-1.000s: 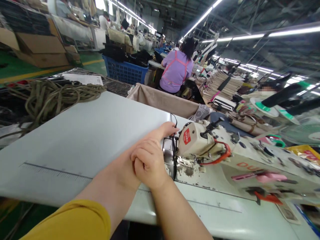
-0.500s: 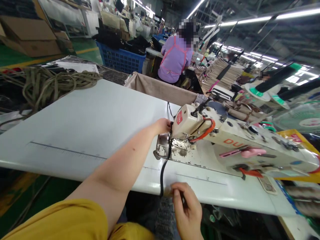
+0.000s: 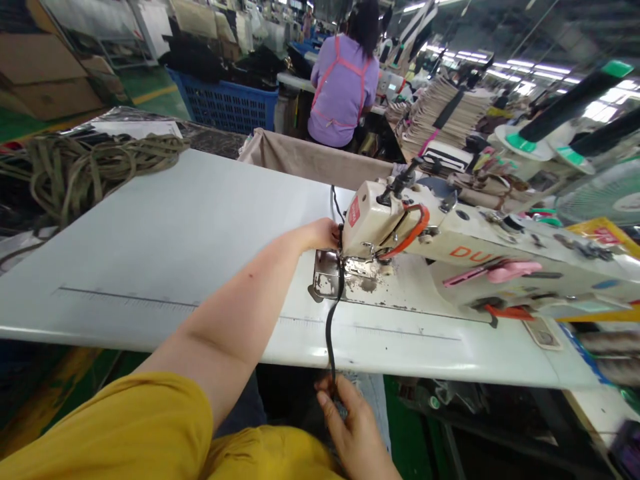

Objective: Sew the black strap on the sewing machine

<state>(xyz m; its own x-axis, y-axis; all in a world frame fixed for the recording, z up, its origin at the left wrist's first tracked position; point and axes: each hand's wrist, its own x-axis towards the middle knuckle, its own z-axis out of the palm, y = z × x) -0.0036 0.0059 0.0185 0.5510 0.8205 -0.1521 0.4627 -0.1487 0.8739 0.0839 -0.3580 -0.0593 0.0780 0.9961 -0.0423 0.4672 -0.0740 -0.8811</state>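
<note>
A narrow black strap (image 3: 329, 337) runs from behind the sewing machine (image 3: 370, 210), under its needle area and down over the table's front edge. My left hand (image 3: 323, 234) is at the far side of the needle, its fingers closed on the strap close against the machine head; the fingertips are partly hidden. Just below the table edge, my right hand (image 3: 353, 420) pinches the strap's near part between thumb and fingers. Between the hands the strap lies across the metal needle plate (image 3: 326, 273) and curves slightly over the white tabletop (image 3: 200, 227).
A bundle of olive cords (image 3: 95, 170) lies at the table's left corner. Behind the table are a beige cloth bin (image 3: 320, 160) and a blue basket (image 3: 225, 103). A co-worker in a purple top (image 3: 345, 87) sits beyond. Pink-handled snips (image 3: 513, 270) rest on the machine arm.
My right hand has moved left to the strap and closed on it. My left hand stays beside the needle. The whole view has shifted slightly.
</note>
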